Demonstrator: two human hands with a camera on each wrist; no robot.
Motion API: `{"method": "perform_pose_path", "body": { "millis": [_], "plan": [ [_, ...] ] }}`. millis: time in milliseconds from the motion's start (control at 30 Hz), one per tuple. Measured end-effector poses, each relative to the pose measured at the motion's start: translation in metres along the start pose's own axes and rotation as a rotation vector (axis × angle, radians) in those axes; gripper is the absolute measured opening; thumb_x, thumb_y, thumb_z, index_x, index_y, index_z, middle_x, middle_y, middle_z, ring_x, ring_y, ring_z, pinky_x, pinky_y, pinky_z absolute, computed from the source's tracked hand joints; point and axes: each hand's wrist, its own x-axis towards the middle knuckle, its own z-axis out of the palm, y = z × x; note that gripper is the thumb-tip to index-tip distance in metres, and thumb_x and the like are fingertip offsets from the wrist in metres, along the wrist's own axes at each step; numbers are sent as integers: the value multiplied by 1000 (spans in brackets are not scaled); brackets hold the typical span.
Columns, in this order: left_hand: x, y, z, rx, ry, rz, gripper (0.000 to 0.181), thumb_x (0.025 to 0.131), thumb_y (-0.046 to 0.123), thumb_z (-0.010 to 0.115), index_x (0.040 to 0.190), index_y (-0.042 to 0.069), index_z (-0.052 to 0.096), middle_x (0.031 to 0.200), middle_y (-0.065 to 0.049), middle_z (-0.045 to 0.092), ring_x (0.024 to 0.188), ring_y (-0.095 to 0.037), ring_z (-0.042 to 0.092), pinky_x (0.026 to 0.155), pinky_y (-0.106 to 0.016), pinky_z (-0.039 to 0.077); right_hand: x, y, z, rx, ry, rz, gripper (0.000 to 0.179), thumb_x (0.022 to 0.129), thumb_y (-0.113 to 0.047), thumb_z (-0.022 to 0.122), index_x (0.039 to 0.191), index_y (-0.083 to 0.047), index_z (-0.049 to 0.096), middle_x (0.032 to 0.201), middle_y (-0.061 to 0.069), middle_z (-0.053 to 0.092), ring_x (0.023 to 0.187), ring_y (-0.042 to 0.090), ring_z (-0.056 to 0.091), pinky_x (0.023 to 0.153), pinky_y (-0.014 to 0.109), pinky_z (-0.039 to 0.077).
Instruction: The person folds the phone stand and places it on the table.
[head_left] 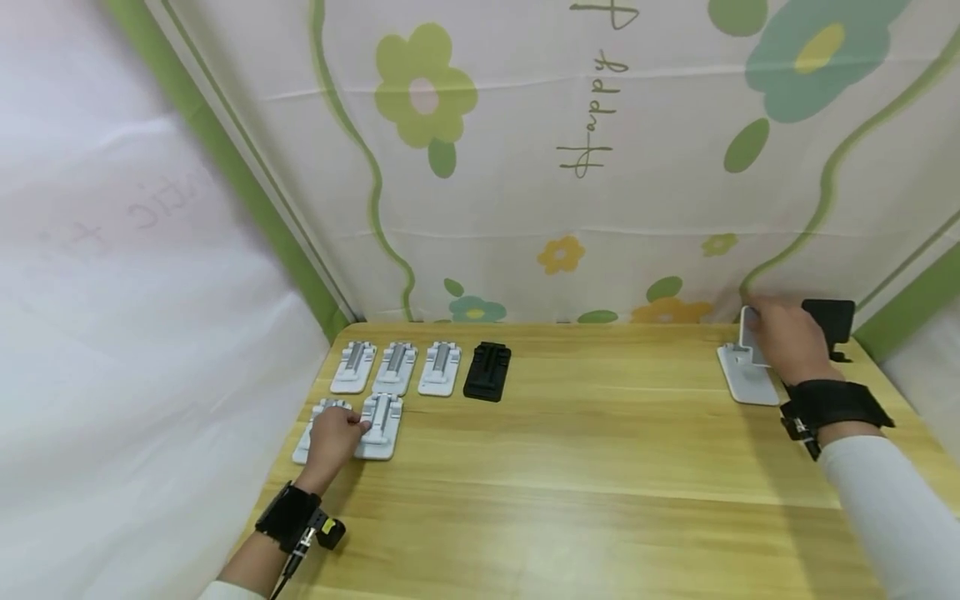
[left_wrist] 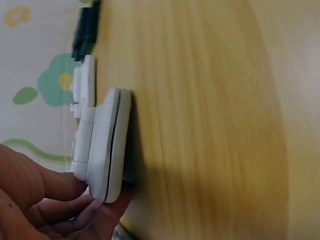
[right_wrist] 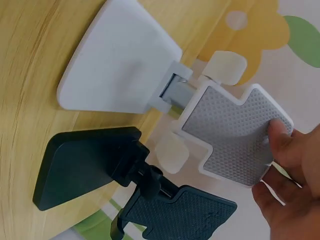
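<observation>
At the table's left, my left hand pinches the edge of a folded white phone stand between thumb and fingers. In the left wrist view this white stand looks lifted and tilted off the wood. Another folded white stand lies partly hidden beneath that hand. At the far right, my right hand grips the top edge of an unfolded white phone stand. Its grey-padded plate is raised above the flat base. An unfolded black stand stands beside it.
Three folded white stands and one folded black stand form a row near the back left of the wooden table. A flower-printed curtain hangs right behind the table's back edge. White cloth hangs at the left.
</observation>
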Motion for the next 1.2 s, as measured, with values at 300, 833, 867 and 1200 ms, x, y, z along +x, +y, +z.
{"method": "perform_pose_path", "body": {
  "millis": [300,833,867,1200],
  "plan": [
    [-2,9,6,62,97,158,60,95,-1,65,59,21,22,60,7,12,53,-9,14,51,-21,14,-7,-2,-10,-32,104,-4,23,90,10,65,110,4,73,110,31,65,84,52,62,63,67,50],
    [2,35,-4,111,168,194,40,95,-8,45,58,5,47,52,-3,36,46,-13,34,43,-25,27,-13,-23,-49,-31,43,-71,16,89,7,69,102,3,75,98,29,72,72,45,65,55,59,52],
    [2,44,-5,107,187,217,35,97,-7,46,64,-2,57,53,-8,47,46,-14,39,42,-26,31,-12,-30,-53,-28,48,-82,16,88,7,71,103,3,75,100,28,72,75,45,66,58,60,53],
    [-21,193,32,-515,-268,297,33,109,24,51,119,-1,70,103,-15,74,93,-27,73,79,-31,63,-14,-130,-83,100,32,-291,19,87,7,74,105,3,75,99,23,74,84,38,69,67,52,58]
  ]
}}
